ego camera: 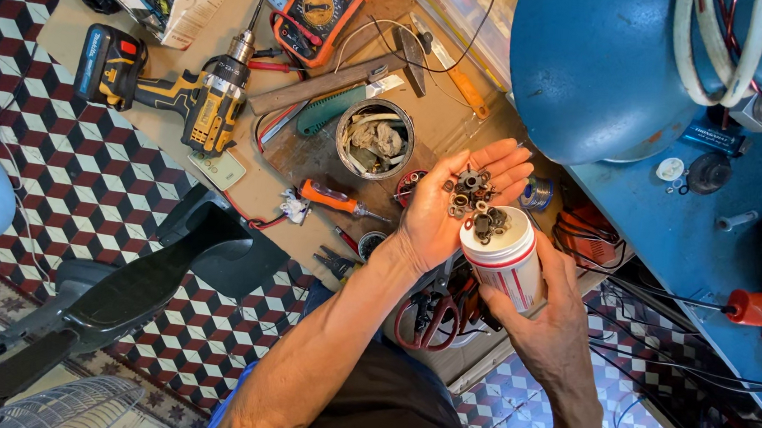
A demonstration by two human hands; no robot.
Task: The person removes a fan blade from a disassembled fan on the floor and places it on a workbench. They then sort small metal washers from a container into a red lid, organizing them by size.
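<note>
Your left hand lay palm up with its fingers spread and loosely cupped, carrying a small heap of dark metal washers and nuts on the palm and finger bases. Your right hand was wrapped around a white plastic jar with a red band, fingers pressed against its side, holding it just at 5 o'clock of the open palm, its mouth touching the edge of that hand. More of the same small hardware showed in the jar's mouth; whether the jar was full or only topped with pieces you could not have told from this angle.

At 10 o'clock from the palm stood a round metal tin stuffed with rags and wire on the brown cluttered workbench. An orange-handled screwdriver lay at 9 o'clock, near your wrist. Farther out at 10 o'clock rested a black and yellow cordless drill, and at 11 o'clock an orange multimeter. A large blue rounded metal tank filled the view at 1 o'clock, well clear of both hands. Red-handled pliers lay below your left forearm at 6 o'clock.
</note>
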